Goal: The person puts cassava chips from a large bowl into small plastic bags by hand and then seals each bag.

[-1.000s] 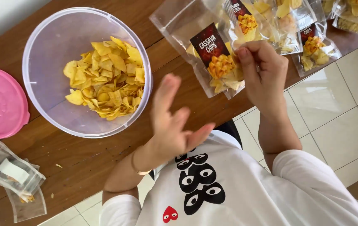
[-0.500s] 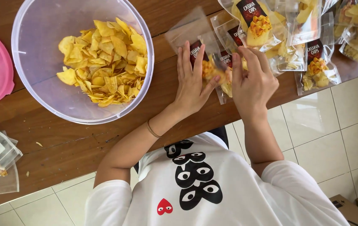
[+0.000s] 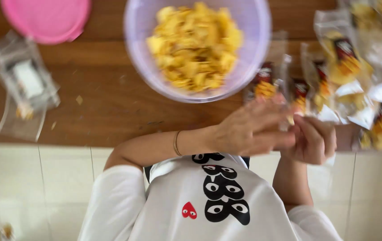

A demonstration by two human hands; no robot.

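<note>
Head view: I see my left hand [image 3: 249, 129] and right hand [image 3: 311, 140] meeting at the counter [image 3: 110, 102] edge, fingers pinched on a clear chip packet [image 3: 300, 96] beside the chip bowl [image 3: 197, 49], apparently steadying it

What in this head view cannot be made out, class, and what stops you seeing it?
- Left hand: motion-blurred, grip unclear.
- Right hand: fingers partly hidden behind the left hand.
- Chip bags: blurred, cut by the right edge.
- Bowl and pink lid: cut by the top edge.
</note>
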